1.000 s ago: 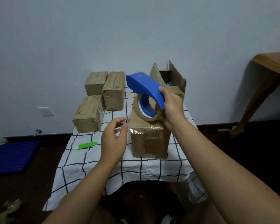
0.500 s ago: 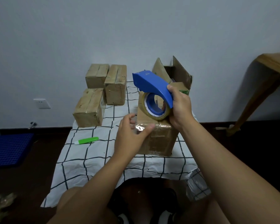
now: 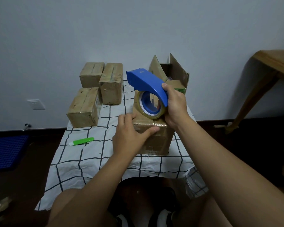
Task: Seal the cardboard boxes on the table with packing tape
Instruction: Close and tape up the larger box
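A brown cardboard box (image 3: 156, 141) stands near the front of the checked tablecloth (image 3: 92, 154). My right hand (image 3: 175, 107) grips the blue tape dispenser (image 3: 146, 82), whose tape roll (image 3: 150, 105) rests on the box's top near the front edge. My left hand (image 3: 129, 133) lies on the box's front left corner, thumb pressing shiny tape on the front face, fingers over the left top edge. Behind it stands an open box (image 3: 174, 71) with raised flaps.
Three taped boxes (image 3: 84, 107) (image 3: 111, 82) (image 3: 92, 74) sit at the table's back left. A green marker-like tool (image 3: 82, 141) lies at front left. A wooden table (image 3: 269, 66) stands at right, a blue mat (image 3: 7, 151) on the floor at left.
My left hand moved right from open air onto the box's front left corner and now presses the tape down. The dispenser stayed above the box top in my right hand.
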The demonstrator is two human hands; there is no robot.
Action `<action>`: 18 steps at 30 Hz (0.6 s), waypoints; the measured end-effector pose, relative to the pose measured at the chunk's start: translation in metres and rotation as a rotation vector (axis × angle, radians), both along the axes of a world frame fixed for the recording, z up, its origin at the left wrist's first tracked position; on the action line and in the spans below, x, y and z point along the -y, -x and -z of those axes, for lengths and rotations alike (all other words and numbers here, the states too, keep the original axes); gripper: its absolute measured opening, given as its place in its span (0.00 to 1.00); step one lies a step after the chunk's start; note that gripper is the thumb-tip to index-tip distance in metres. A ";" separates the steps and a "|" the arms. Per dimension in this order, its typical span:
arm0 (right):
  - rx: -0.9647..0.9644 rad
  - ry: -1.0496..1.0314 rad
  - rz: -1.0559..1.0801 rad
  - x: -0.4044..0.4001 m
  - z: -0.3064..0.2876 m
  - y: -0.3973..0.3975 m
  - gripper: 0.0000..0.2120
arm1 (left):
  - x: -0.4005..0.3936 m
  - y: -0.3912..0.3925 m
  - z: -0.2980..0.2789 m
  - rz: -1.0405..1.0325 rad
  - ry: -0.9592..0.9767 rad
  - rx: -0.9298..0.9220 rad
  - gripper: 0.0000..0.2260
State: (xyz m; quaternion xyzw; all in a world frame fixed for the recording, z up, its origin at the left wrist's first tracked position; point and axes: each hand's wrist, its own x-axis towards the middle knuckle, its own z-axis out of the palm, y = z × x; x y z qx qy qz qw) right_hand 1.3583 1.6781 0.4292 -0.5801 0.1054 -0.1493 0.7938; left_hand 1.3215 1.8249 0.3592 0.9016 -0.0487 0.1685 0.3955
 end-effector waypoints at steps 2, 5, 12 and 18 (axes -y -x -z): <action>0.002 0.010 0.000 -0.001 -0.001 0.000 0.11 | 0.004 0.001 -0.004 -0.058 -0.075 0.009 0.45; 0.013 0.007 0.006 -0.001 -0.001 0.000 0.11 | 0.010 0.004 -0.006 -0.103 -0.142 0.060 0.44; 0.013 0.011 0.002 0.000 0.001 0.002 0.11 | 0.005 0.001 -0.001 -0.067 -0.224 0.154 0.42; 0.010 0.032 0.010 -0.001 0.001 0.001 0.12 | -0.001 -0.003 0.006 -0.021 -0.130 0.124 0.40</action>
